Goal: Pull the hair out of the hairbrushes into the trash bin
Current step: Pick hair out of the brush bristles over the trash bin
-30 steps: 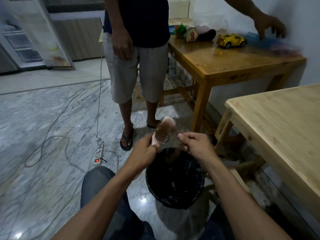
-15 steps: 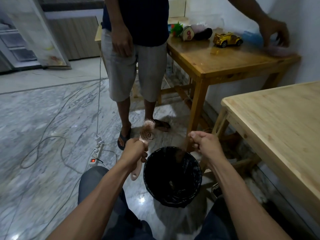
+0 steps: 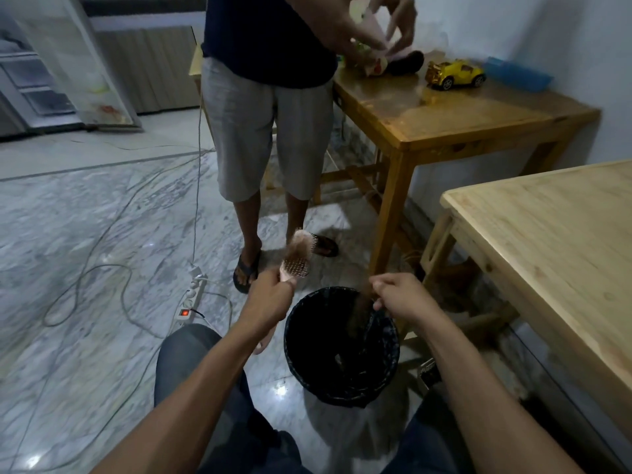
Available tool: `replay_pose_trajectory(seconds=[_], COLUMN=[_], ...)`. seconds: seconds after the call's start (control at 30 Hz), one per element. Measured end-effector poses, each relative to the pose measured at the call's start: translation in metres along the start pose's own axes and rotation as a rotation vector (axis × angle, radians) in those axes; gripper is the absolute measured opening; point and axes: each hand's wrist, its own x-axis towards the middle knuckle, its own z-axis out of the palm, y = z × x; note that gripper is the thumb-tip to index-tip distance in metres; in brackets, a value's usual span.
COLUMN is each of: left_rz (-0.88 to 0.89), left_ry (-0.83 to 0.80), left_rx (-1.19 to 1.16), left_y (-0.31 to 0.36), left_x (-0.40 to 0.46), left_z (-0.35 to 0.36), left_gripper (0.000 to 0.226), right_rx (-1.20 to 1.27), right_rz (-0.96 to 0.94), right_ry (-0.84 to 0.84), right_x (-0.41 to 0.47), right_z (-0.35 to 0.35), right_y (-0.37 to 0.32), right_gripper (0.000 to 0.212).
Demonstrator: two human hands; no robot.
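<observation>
I am sitting over a grey-veined marble floor [image 3: 85, 234] that is gleaming with small reflections of light. Cables [image 3: 113, 268] are snaking across it to a white power strip [image 3: 191, 295] whose red switch is glowing. A pale wall [image 3: 564, 35] is running along my right, with a varnished wooden table [image 3: 461, 114] standing against it and a lighter bare-wood table [image 3: 547, 234] sitting nearer me. Far left, a glass door [image 3: 68, 63] is leaning open beside a ribbed cabinet [image 3: 150, 66].
</observation>
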Motion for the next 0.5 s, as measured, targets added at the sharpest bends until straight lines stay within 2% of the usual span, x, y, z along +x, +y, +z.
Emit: replay_pose_trajectory(seconds=[0.07, 0.17, 0.33, 0.4, 0.43, 0.5], left_rz=[0.059, 0.15, 0.199, 0.226, 0.225, 0.161], left_ry=[0.006, 0.024, -0.014, -0.012, -0.009, 0.0], left_rx=[0.092, 0.241, 0.248, 0.231, 0.213, 0.11], left_y=[0.004, 0.011, 0.018, 0.021, 0.023, 0.024], left_x=[-0.002, -0.004, -0.007, -0.009, -0.009, -0.007], left_z=[0.002, 0.005, 0.011, 0.014, 0.014, 0.012], left_gripper=[0.014, 0.02, 0.029, 0.028, 0.027, 0.02], right_rx=[-0.085, 0.075, 0.279, 0.332, 0.341, 0.342], right_rz=[0.015, -0.061, -0.212, -0.253, -0.273, -0.299], right_ry=[0.041, 0.086, -0.092, -0.184, -0.2, -0.139], right_x=[0.004, 0.004, 0.003, 0.003, 0.003, 0.006], right_z=[0.008, 0.013, 0.022, 0.027, 0.029, 0.031], right_y=[-0.002, -0.008, -0.02, -0.021, -0.02, -0.017], right_gripper=[0.048, 0.055, 0.05, 0.04, 0.028, 0.009])
